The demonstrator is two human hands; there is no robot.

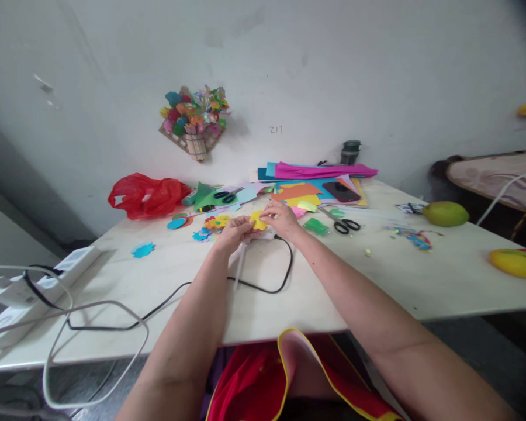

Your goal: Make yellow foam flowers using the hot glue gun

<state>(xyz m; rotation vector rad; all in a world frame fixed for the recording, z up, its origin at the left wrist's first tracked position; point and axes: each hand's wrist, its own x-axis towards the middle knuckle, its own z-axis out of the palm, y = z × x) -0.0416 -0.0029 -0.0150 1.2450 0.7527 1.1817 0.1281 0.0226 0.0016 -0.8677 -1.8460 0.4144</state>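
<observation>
A yellow flower cut-out [258,220] is held up over the table between my hands. My left hand [236,230] pinches its left edge between thumb and fingers. The fingertips of my right hand [282,217] are pinched together at the flower's right side; whatever they hold is too small to make out. Just below, a white object [268,233] with a black cord [284,280] is partly hidden by my hands. Left of my left hand lie stacked red and yellow flower cut-outs [217,222] and small blue flower cut-outs [201,235].
Black-handled scissors [347,226] lie right of my hands, another pair [228,195] behind. Coloured sheets [298,192], a phone [341,192] and a red plastic bag [146,196] are at the back. A power strip [76,263] with looping cables is at left, a mango [446,213] at right.
</observation>
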